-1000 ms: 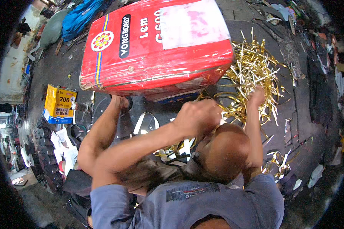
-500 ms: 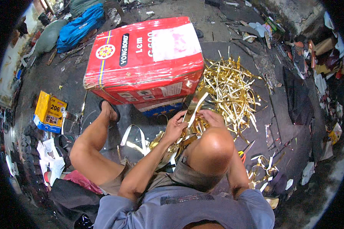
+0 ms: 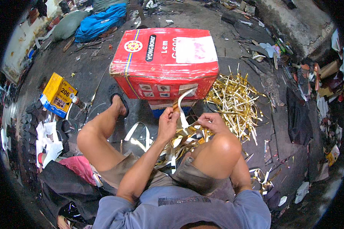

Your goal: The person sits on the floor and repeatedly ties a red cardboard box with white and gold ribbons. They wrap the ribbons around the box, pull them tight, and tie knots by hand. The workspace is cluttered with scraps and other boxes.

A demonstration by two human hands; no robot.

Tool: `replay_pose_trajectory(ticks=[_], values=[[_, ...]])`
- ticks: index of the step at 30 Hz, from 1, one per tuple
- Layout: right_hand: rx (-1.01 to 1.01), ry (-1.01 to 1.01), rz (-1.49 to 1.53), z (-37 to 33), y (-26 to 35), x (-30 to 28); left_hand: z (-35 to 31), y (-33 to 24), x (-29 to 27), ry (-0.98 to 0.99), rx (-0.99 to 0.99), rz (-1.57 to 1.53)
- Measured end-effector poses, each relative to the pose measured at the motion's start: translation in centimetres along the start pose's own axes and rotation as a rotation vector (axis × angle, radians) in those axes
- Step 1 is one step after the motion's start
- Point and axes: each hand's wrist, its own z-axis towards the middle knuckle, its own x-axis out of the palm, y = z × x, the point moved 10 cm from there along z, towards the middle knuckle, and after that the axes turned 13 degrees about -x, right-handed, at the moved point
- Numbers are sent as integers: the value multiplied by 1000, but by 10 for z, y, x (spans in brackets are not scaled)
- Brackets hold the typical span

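My left hand [image 3: 167, 124] is closed on a strip [image 3: 183, 118], white on one side with some gold showing, whose free end curls up toward the red carton [image 3: 160, 70]. To its right, above my raised right knee, my right hand [image 3: 213, 123] has its fingertips pinched together at the strip's other part; the exact grip is partly hidden. Below both hands, a loose bundle of gold and white strips [image 3: 179, 147] lies between my legs. A large tangled heap of gold strips [image 3: 235, 103] rests on the floor just beyond my right hand.
The red carton stands on a blue-based box [image 3: 172, 108] in front of me. At left are a yellow and blue box [image 3: 59, 95], white paper scraps [image 3: 47, 141] and a dark cloth [image 3: 70, 187]. Black fabric [image 3: 297, 116] and scattered debris lie at right; a blue bundle [image 3: 101, 23] sits far left.
My hands have moved apart, with the left now farther left of the right. The strip between them hangs more in the open. The whole view has shifted slightly.
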Motion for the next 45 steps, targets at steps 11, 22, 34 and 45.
replay_pose_trajectory(ticks=[11, 22, 34, 45], values=[[-392, -138, -463, -66, 294, -104, -18, 196, -117, 75, -502, 1485], [-520, 194, -1090, 15, 312, 0, -61, -155, 69, 580, 122, 39], [-235, 127, -378, 123, 260, -115, 111, -288, -212, 308, -83, 663], [-343, -109, -1005, 170, 238, -101, 131, -265, 64, 270, 690, 701]])
